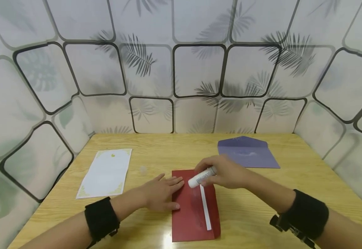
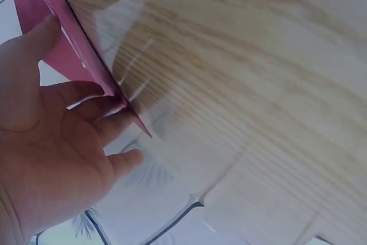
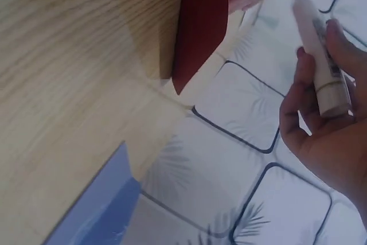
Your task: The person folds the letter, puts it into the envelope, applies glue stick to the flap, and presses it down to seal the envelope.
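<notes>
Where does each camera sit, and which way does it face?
Head: worn on the head, looking forward and down at the red envelope; left hand, right hand and both forearms show.
Left wrist: on that wrist, looking across the left hand, which shows, at the red envelope's edge.
Right wrist: on that wrist, looking at the white glue stick; right hand and part of the left hand show.
Head and right wrist share the white glue stick and purple envelope.
</notes>
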Action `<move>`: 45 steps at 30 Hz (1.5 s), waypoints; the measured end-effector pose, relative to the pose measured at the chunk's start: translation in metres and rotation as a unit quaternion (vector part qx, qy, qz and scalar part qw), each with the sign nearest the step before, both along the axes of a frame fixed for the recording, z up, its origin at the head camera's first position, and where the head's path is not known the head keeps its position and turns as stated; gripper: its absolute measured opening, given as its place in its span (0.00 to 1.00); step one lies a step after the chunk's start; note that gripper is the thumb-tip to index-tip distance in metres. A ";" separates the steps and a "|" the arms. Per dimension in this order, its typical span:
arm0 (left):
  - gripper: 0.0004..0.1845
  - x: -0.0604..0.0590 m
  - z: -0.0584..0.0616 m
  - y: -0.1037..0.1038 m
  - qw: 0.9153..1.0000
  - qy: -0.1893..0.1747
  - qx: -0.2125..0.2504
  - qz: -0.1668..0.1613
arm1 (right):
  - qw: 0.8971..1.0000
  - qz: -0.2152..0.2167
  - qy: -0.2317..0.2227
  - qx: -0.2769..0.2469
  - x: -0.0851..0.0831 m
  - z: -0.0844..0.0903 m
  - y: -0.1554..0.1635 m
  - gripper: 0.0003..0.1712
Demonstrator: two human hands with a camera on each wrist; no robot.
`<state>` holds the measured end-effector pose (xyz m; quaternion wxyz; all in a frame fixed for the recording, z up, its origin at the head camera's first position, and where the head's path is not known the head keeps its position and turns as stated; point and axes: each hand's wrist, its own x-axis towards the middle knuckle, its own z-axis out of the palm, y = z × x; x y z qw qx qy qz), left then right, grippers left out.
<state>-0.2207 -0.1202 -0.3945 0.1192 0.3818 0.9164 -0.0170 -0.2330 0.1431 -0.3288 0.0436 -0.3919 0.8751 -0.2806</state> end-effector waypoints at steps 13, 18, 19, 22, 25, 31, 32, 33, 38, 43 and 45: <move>0.33 0.004 0.003 0.005 0.992 0.031 0.115 -0.036 | 0.963 -0.155 -0.114 -0.187 -0.003 -0.017 -0.007 0.19; 0.27 0.006 0.005 0.009 0.980 0.033 0.187 -0.056 | 0.944 -0.190 -0.133 -0.236 -0.002 -0.021 -0.017 0.19; 0.26 0.006 0.005 0.010 0.978 0.032 0.201 -0.055 | 0.940 -0.195 -0.133 -0.245 -0.001 -0.021 -0.019 0.19; 0.23 0.006 0.006 0.011 0.966 0.014 0.254 -0.037 | 0.932 -0.199 -0.137 -0.272 -0.001 -0.022 -0.024 0.19; 0.22 0.007 0.007 0.013 0.947 -0.004 0.322 0.008 | 0.923 -0.203 -0.147 -0.292 0.001 -0.022 -0.029 0.19; 0.18 0.015 0.012 0.021 0.885 -0.021 0.451 0.116 | 0.899 -0.212 -0.191 -0.333 0.008 -0.021 -0.039 0.21; 0.17 0.016 0.013 0.023 0.875 -0.019 0.467 0.128 | 0.896 -0.213 -0.194 -0.338 0.009 -0.020 -0.041 0.22; 0.16 0.018 0.014 0.024 0.866 -0.014 0.480 0.137 | 0.895 -0.216 -0.194 -0.338 0.011 -0.020 -0.043 0.21; 0.10 0.022 0.013 0.028 0.847 0.022 0.513 0.137 | 0.897 -0.223 -0.186 -0.334 0.015 -0.017 -0.048 0.20; 0.10 0.022 0.011 0.027 0.823 -0.049 0.556 0.104 | 0.901 -0.165 -0.191 -0.353 0.014 -0.017 -0.045 0.21; 0.11 0.020 0.010 0.026 0.793 -0.138 0.589 0.070 | 0.896 -0.114 -0.207 -0.376 0.012 -0.018 -0.042 0.23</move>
